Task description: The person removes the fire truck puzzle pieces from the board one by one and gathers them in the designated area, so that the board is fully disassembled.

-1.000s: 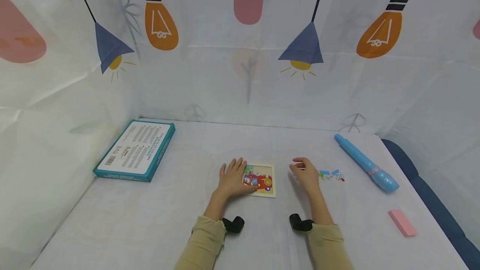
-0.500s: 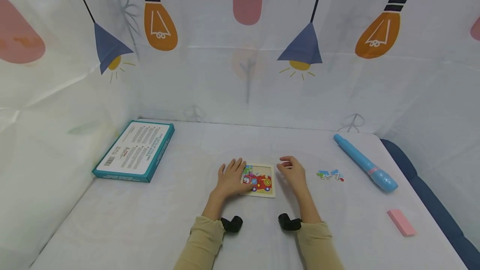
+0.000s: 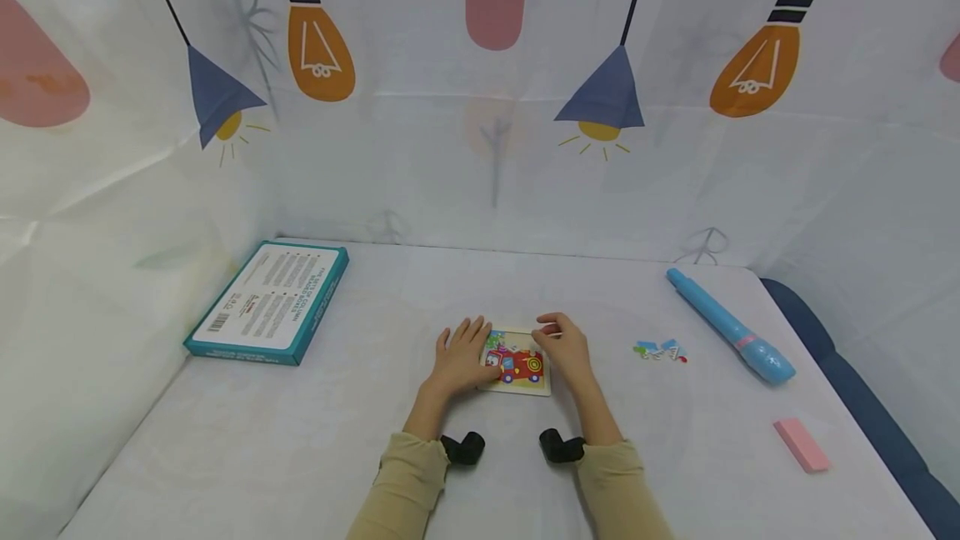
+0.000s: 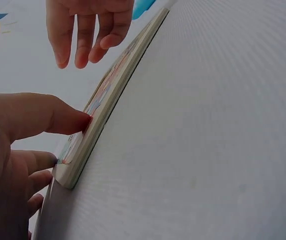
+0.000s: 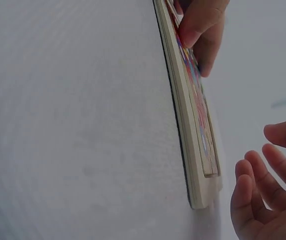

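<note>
A small wooden jigsaw puzzle (image 3: 517, 387) with a red vehicle picture lies flat in its tray in front of the person. The left hand (image 3: 459, 359) rests on its left side; in the left wrist view the thumb (image 4: 63, 117) presses on the picture while the other fingers lie at the tray's end. At the puzzle's upper right hovers the right hand (image 3: 567, 351), its fingers loosely bent. In the right wrist view nothing shows between that thumb and the fingertips (image 5: 255, 160), which are apart from the tray.
Several loose puzzle pieces (image 3: 660, 350) lie right of the right hand. Further right are a light blue tube-shaped object (image 3: 731, 325) and a pink block (image 3: 802, 444). A teal-edged box (image 3: 270, 298) lies at the back left. White printed fabric (image 3: 390, 173) encloses the table.
The right hand has moved left, from beside the loose pieces to the puzzle's upper right corner. The left hand stays on the puzzle.
</note>
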### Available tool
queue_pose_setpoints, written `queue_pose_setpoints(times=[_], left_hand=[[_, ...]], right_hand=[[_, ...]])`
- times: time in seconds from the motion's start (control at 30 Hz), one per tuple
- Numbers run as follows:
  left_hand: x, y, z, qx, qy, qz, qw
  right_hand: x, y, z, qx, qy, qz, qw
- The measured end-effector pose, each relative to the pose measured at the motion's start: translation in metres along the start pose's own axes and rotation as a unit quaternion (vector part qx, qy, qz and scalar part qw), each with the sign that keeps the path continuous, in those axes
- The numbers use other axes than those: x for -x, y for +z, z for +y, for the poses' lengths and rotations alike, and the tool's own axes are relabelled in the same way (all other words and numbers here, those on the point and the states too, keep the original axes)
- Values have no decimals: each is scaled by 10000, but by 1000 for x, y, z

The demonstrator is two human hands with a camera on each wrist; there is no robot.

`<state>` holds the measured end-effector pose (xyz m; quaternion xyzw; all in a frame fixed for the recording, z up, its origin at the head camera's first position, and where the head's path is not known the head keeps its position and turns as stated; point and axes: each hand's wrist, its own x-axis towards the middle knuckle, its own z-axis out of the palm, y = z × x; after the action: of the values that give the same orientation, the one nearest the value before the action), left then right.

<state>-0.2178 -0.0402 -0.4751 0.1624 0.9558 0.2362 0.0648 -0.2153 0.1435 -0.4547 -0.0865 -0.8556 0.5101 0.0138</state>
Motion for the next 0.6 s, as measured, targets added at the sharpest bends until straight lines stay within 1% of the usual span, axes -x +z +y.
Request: queue_pose_setpoints(times=[0.23, 0.33, 0.4, 0.47, 0.53, 0.6], left_hand=[[0, 0, -1, 47, 26, 23, 10000], [-1, 1, -1, 51, 39, 28, 10000], [-1, 1, -2, 83, 54, 38, 9999], [-1, 1, -2, 119, 56, 65, 9999], [-2, 2, -3, 144, 53, 104, 9998], [-2, 3, -4, 174, 45, 139, 9997]], right_hand=[[0, 8, -3, 1, 7, -71, 10000], [1, 10, -4, 136, -89, -166, 9997], [1, 13, -5, 367, -176, -335, 9986], [1, 15, -6, 756, -360, -508, 9952], [1, 18, -8, 1209, -534, -648, 9891], [1, 22, -10, 1646, -740, -709, 9810]])
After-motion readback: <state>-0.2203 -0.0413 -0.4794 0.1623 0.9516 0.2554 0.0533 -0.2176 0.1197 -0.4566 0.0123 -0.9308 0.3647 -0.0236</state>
